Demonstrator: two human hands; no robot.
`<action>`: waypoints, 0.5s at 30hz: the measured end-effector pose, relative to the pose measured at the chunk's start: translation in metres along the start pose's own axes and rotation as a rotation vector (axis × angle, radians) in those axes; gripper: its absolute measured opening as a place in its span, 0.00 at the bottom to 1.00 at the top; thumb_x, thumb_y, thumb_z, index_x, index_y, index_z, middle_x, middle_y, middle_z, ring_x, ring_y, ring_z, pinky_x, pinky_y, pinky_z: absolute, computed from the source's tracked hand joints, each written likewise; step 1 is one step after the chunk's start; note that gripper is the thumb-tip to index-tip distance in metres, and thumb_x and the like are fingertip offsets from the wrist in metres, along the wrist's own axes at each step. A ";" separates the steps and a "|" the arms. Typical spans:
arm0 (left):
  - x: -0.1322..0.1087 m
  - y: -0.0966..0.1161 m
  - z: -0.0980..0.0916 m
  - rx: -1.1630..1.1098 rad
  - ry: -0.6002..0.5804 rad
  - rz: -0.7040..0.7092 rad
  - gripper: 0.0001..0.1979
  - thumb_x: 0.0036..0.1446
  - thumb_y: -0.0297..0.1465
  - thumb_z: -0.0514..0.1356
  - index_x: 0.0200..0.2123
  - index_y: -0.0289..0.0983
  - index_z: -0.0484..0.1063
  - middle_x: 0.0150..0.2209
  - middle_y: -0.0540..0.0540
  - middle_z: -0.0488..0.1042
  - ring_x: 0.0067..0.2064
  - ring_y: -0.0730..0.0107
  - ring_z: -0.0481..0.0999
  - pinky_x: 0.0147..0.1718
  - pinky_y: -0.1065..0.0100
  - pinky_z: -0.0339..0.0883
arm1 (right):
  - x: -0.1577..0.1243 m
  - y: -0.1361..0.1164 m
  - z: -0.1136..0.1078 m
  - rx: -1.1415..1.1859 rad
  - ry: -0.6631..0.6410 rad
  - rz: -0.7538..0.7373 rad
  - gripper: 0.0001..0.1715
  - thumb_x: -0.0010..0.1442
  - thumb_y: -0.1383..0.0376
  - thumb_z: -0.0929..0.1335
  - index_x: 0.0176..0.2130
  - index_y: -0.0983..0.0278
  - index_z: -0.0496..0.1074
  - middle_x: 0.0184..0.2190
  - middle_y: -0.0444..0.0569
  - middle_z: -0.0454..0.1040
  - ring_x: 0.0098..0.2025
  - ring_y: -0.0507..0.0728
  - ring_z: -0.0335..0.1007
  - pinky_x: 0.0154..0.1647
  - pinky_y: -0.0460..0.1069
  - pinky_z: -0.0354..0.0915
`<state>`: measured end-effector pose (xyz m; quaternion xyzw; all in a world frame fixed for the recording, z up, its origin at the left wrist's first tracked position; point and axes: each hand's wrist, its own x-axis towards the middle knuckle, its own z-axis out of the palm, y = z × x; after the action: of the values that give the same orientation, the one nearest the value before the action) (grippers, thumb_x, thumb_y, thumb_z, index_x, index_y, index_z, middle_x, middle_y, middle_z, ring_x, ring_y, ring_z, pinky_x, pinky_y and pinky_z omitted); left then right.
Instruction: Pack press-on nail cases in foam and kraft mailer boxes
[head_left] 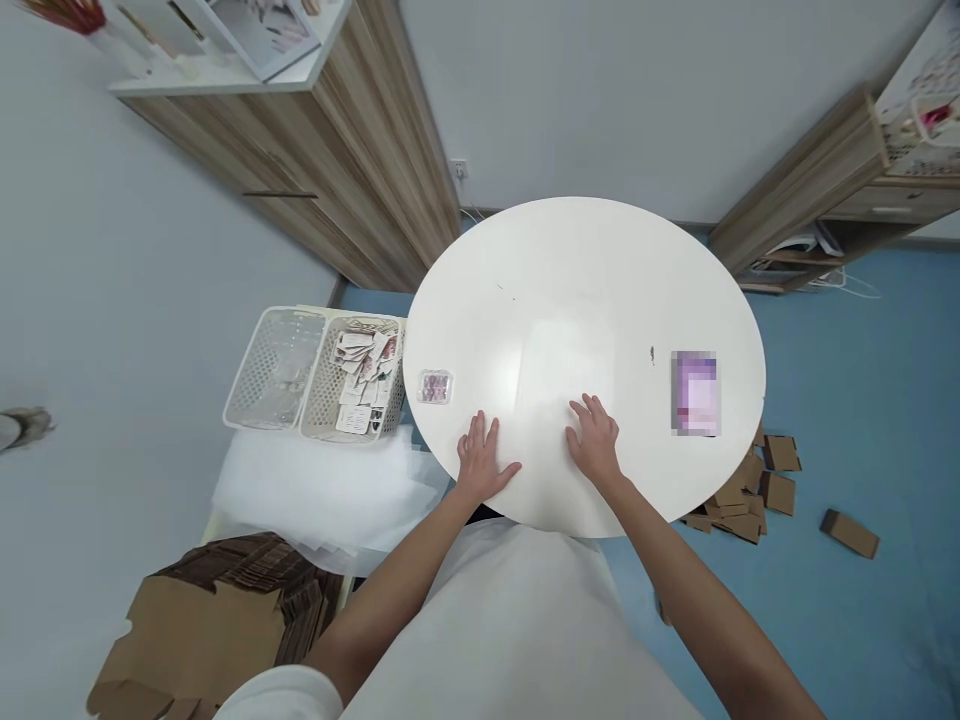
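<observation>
My left hand (pixel 481 462) lies on the near edge of the white oval table (pixel 570 260), fingers spread and nothing in them. To its right, my right hand (pixel 595 440) rests on the tabletop with its fingers apart, also holding nothing. A small clear plastic case (pixel 435 387) with purple-pink contents sits at the table's left side, nearest to my left hand. Over on the right lies a purple and pink rectangular item (pixel 696 393), blurred into blocks, so its kind does not show.
Left of the table stand two white plastic baskets; one basket (pixel 319 395) holds many small printed cards (pixel 364 375). White wrapping sheets (pixel 330 490) and flattened cardboard boxes (pixel 202 640) lie nearer. Small brown boxes (pixel 780 492) are scattered on the blue floor at right. Wooden cabinets (pixel 375 150) stand behind.
</observation>
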<state>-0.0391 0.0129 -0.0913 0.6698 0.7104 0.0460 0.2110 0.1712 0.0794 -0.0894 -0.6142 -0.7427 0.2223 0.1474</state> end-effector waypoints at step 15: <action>0.049 -0.127 -0.054 -0.963 0.191 -0.351 0.36 0.46 0.30 0.58 0.58 0.40 0.48 0.59 0.41 0.52 0.59 0.57 0.54 0.53 0.59 0.56 | 0.063 -0.167 0.093 0.871 -0.439 0.314 0.34 0.47 0.70 0.63 0.54 0.56 0.56 0.57 0.46 0.56 0.57 0.56 0.54 0.51 0.53 0.59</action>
<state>-0.1779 0.0598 -0.0982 0.3604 0.7263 0.3924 0.4342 -0.0280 0.1024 -0.0871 -0.5390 -0.4934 0.6543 0.1949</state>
